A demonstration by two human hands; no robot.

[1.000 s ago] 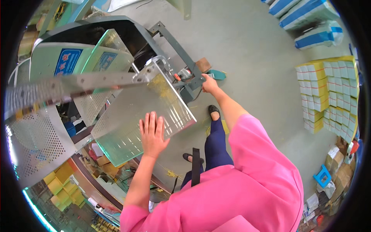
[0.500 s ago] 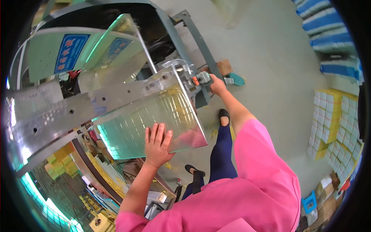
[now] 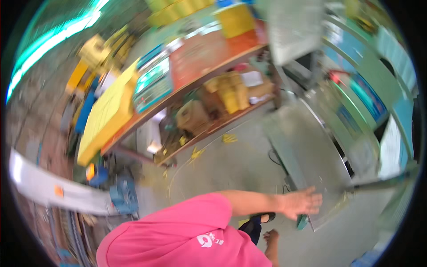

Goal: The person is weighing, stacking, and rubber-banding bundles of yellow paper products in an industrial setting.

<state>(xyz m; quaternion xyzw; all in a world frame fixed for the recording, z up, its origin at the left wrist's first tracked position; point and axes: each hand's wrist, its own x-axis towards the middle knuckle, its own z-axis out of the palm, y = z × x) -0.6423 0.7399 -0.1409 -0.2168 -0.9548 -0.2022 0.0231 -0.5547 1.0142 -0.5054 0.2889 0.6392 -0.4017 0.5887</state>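
Note:
My left hand (image 3: pixel 304 203) reaches out to the right with its fingers spread and nothing in it. It lies over or against the lower part of a clear panel (image 3: pixel 307 149); blur hides whether they touch. The panel belongs to a green-grey machine (image 3: pixel 376 95) with a blue sign. My right hand (image 3: pixel 270 236) hangs low by my leg, small in the picture. No object shows in it, but its fingers are too smeared to read.
A long workbench (image 3: pixel 200 113) crosses the left and middle, with a yellow box (image 3: pixel 106 111) and a teal-edged tray (image 3: pixel 154 84) on top. Cartons (image 3: pixel 192 116) fill its lower shelf. Yellow scraps (image 3: pixel 195 153) lie on the floor. A blue machine part (image 3: pixel 124 196) stands at lower left.
My view has swung left towards the workbench, so the machine now appears at the right. My right hand has left the fitting on the machine's frame and dropped beside my leg.

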